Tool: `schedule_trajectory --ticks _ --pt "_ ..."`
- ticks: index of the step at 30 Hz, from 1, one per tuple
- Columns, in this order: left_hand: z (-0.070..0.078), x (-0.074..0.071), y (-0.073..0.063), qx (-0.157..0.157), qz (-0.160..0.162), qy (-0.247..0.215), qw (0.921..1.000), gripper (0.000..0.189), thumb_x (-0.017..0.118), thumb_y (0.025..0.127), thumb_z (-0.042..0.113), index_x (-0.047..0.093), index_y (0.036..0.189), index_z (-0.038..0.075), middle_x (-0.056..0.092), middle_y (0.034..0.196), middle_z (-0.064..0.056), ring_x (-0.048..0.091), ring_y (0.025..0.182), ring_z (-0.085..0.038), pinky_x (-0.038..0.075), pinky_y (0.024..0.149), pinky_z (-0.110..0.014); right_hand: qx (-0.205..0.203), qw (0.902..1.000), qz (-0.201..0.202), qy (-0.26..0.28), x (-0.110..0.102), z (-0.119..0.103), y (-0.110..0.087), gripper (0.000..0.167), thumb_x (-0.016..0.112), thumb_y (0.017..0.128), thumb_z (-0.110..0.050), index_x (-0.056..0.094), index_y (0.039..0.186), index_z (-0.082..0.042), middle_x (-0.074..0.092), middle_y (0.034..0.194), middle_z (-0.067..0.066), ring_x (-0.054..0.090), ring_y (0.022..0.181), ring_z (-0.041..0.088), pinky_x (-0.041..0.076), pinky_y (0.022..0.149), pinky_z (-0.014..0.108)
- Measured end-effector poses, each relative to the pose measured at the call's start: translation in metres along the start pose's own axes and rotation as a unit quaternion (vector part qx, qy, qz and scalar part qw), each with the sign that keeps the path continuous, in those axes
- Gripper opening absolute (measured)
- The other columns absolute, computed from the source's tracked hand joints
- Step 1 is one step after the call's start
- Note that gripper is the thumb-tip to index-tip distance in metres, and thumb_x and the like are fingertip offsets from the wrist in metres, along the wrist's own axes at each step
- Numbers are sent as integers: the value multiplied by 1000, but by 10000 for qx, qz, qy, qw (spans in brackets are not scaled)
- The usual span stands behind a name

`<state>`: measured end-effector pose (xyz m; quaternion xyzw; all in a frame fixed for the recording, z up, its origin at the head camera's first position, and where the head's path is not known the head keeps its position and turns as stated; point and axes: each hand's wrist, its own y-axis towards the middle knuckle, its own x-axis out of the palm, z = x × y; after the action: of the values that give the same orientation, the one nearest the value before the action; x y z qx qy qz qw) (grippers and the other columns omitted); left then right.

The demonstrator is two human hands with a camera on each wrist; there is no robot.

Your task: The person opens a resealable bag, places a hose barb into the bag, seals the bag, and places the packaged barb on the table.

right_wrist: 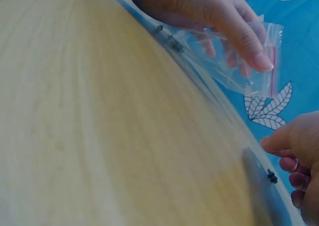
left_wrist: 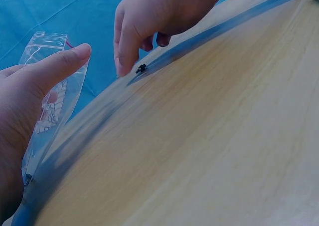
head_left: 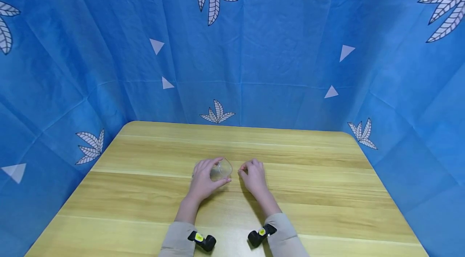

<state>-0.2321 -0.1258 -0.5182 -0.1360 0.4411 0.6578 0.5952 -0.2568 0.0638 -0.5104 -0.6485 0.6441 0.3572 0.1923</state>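
Note:
A clear zip-lock bag with a red line along its mouth is gripped between the thumb and fingers of my left hand. Small dark metal pieces show at the bag's lower end in the right wrist view. To the right of the bag is my right hand, its fingers curled and thumb and forefinger close together. Nothing shows between those fingertips. On the table just beneath this hand lies another small dark piece, too blurred to name.
The light wooden table carries both hands' shadows. Blue curtains with white leaf prints stand behind it and at both sides. A small black camera is strapped to each beige sleeve.

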Motion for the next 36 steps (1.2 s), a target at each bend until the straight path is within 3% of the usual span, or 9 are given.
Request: schedule_trajectory --ticks 12,26,36 --pt "0 -1 0 38 16 -46 10000 75 83 68 53 56 134 26 66 116 0 53 120 -27 30 114 -56 -202 9992 265 236 -10 -8 -2 6 73 84 -13 69 85 -9 58 96 9 49 95 25 44 81 37" --pt "0 0 0 63 60 43 10000 74 83 68 53 56 132 26 66 116 0 54 117 -26 31 113 -57 -204 9964 111 815 -16 -27 -4 5 72 84 -11 70 86 -8 57 99 10 47 100 25 45 84 38" --pt "-1 1 0 188 153 -8 9997 74 86 67 47 57 132 24 66 115 0 54 116 -25 32 112 -57 -345 9953 46 904 -12 -35 -6 6 73 83 -12 70 87 -8 56 98 9 47 101 25 44 83 37"
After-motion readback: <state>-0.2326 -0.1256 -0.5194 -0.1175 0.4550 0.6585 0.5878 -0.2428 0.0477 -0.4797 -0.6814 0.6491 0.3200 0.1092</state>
